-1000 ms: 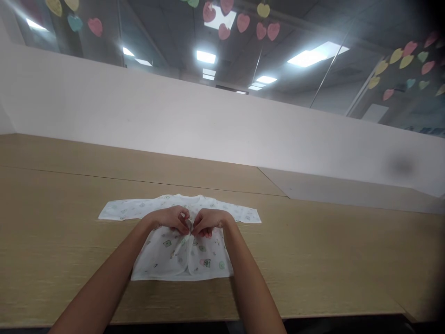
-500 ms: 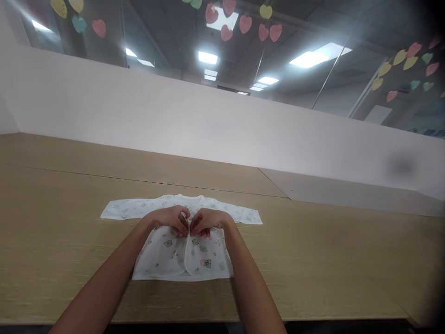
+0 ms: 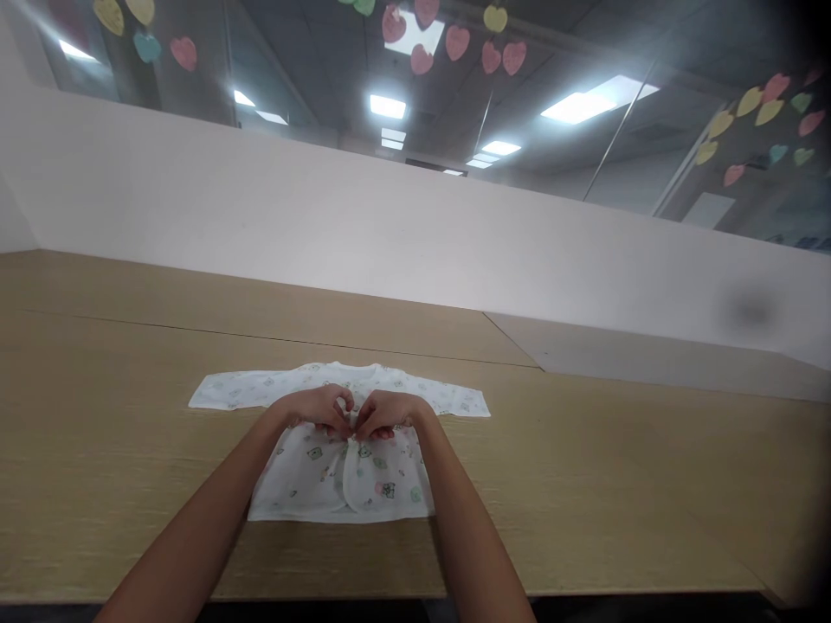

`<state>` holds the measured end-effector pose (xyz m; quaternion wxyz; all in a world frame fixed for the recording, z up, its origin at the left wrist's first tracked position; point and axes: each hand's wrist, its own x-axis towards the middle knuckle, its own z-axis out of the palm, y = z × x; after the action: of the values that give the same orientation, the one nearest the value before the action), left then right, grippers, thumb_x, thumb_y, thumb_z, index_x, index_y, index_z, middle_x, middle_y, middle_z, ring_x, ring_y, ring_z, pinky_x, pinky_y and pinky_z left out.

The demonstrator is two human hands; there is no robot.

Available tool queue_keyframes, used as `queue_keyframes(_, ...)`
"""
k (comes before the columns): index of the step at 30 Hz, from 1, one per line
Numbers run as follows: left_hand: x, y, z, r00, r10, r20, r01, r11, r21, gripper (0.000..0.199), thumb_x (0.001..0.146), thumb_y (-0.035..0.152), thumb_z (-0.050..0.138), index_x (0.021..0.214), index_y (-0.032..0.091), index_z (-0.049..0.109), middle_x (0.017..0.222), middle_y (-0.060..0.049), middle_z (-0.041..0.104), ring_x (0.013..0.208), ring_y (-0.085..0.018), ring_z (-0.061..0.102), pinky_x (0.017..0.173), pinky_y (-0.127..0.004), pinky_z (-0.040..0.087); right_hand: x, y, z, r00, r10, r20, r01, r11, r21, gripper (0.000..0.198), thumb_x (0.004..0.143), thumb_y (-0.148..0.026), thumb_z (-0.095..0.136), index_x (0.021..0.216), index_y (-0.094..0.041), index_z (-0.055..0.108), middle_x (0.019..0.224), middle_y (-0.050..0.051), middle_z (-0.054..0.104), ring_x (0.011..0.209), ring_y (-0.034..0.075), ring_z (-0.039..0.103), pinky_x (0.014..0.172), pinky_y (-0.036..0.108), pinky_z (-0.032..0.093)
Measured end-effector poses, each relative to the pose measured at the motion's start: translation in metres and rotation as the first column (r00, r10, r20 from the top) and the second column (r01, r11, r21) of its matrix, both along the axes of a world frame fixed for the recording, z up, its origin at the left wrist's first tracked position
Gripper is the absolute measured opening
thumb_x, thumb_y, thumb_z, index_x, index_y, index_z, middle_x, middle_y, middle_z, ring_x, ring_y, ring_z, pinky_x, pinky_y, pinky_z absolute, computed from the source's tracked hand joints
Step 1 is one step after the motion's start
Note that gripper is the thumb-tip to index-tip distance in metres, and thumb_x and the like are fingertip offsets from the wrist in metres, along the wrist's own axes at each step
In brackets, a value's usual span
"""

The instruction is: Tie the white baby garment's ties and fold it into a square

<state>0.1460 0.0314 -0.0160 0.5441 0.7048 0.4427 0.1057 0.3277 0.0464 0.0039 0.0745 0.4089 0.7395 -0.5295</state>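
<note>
A small white long-sleeved baby shirt [image 3: 305,480] with printed little figures lies flat, its sleeves spread to both sides and its neckline away from me. Down its middle runs a front opening with rounded lower corners. My left hand [image 3: 325,409] pinches the fabric at the left of this opening, around mid-chest. My right hand [image 3: 386,413] pinches the other side, with its fingertips almost against those of the left. The cloth is gathered slightly between them. Any fastener there is hidden by my fingers.
The shirt rests on a wooden table [image 3: 616,484] with its front edge near me. Behind it stands a white wall [image 3: 292,208] below a glass pane with paper hearts [image 3: 458,42]. A grey panel [image 3: 616,350] lies at the back right.
My fingertips have pressed closer together at the opening, and the raised fold of cloth between them has sunk a little. The shirt stays in place.
</note>
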Motion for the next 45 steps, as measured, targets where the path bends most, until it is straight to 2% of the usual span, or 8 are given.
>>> queue_keyframes(17, -0.001, 0.001, 0.001, 0.962, 0.032, -0.272, 0.042, 0.964, 0.261, 0.048, 0.041, 0.043, 0.076, 0.079, 0.020, 0.058, 0.067, 0.004, 0.057, 0.059, -0.013, 0.053, 0.051, -0.023, 0.036, 0.001, 0.003, -0.002, 0.990, -0.040, 0.133, 0.032, 0.998, 0.063, 0.022, 0.061, -0.031, 0.074, 0.064, -0.013, 0.062, 0.047, -0.006, 0.050, 0.042, 0.006, 0.044, 0.043, 0.019, 0.036)
queue_keyframes(25, -0.005, 0.000, 0.003, 0.981, -0.022, -0.194, 0.063, 0.977, 0.204, 0.043, 0.052, 0.047, 0.071, 0.084, 0.021, 0.058, 0.064, 0.003, 0.057, 0.056, -0.013, 0.051, 0.048, -0.022, 0.033, -0.002, 0.001, -0.002, 0.982, -0.064, 0.179, 0.050, 0.995, 0.081, 0.027, 0.059, -0.035, 0.075, 0.061, -0.013, 0.060, 0.047, -0.004, 0.052, 0.044, 0.007, 0.048, 0.047, 0.019, 0.042)
queue_keyframes(28, 0.000, 0.002, 0.000, 0.965, 0.169, -0.198, -0.100, 0.942, 0.320, 0.036, 0.065, 0.051, 0.058, 0.082, 0.019, 0.059, 0.068, -0.001, 0.062, 0.059, -0.014, 0.054, 0.051, -0.023, 0.035, -0.002, 0.002, -0.002, 0.980, -0.063, 0.187, 0.047, 0.995, 0.092, 0.028, 0.058, -0.037, 0.076, 0.061, -0.013, 0.060, 0.046, -0.004, 0.051, 0.044, 0.007, 0.048, 0.047, 0.020, 0.043)
queue_keyframes(33, 0.013, 0.007, -0.011, 0.826, 0.499, -0.262, -0.281, 0.768, 0.576, 0.032, 0.073, 0.048, 0.049, 0.078, 0.019, 0.062, 0.083, -0.006, 0.068, 0.077, -0.020, 0.060, 0.063, -0.026, 0.040, -0.006, -0.016, 0.009, 0.953, -0.048, 0.298, -0.003, 0.986, 0.167, 0.030, 0.058, -0.037, 0.075, 0.056, -0.013, 0.057, 0.048, -0.002, 0.053, 0.044, 0.009, 0.050, 0.049, 0.023, 0.045)
queue_keyframes(35, 0.015, 0.009, -0.015, 0.788, 0.551, -0.274, -0.310, 0.740, 0.597, 0.032, 0.075, 0.047, 0.047, 0.081, 0.021, 0.064, 0.085, -0.005, 0.068, 0.081, -0.021, 0.061, 0.065, -0.027, 0.040, -0.010, -0.040, 0.015, 0.935, -0.059, 0.350, -0.050, 0.954, 0.294, 0.034, 0.059, -0.042, 0.073, 0.053, -0.013, 0.056, 0.050, 0.001, 0.055, 0.045, 0.011, 0.052, 0.049, 0.024, 0.044)
queue_keyframes(39, 0.020, 0.010, -0.018, 0.715, 0.646, -0.269, -0.385, 0.684, 0.620, 0.031, 0.075, 0.045, 0.048, 0.083, 0.022, 0.066, 0.091, -0.006, 0.069, 0.086, -0.022, 0.061, 0.067, -0.028, 0.041, -0.016, -0.099, 0.018, 0.932, -0.103, 0.346, -0.127, 0.804, 0.581, 0.040, 0.061, -0.055, 0.068, 0.067, -0.015, 0.064, 0.068, 0.008, 0.065, 0.062, 0.020, 0.060, 0.054, 0.026, 0.040)
queue_keyframes(41, 0.021, 0.012, -0.018, 0.709, 0.658, -0.253, -0.407, 0.675, 0.615, 0.029, 0.074, 0.045, 0.050, 0.084, 0.023, 0.067, 0.092, -0.006, 0.069, 0.088, -0.023, 0.061, 0.068, -0.028, 0.042, -0.016, -0.122, 0.014, 0.927, -0.144, 0.348, -0.132, 0.742, 0.658, 0.036, 0.067, -0.050, 0.064, 0.078, -0.016, 0.066, 0.077, 0.010, 0.067, 0.071, 0.024, 0.061, 0.057, 0.028, 0.040)
queue_keyframes(45, 0.024, 0.017, -0.019, 0.715, 0.657, -0.239, -0.416, 0.675, 0.609, 0.025, 0.072, 0.038, 0.052, 0.081, 0.023, 0.068, 0.091, -0.005, 0.070, 0.087, -0.023, 0.063, 0.067, -0.028, 0.043, -0.012, -0.142, -0.002, 0.928, -0.219, 0.302, -0.061, 0.710, 0.702, 0.025, 0.082, -0.031, 0.047, 0.089, -0.016, 0.066, 0.084, 0.013, 0.067, 0.080, 0.026, 0.063, 0.061, 0.031, 0.039)
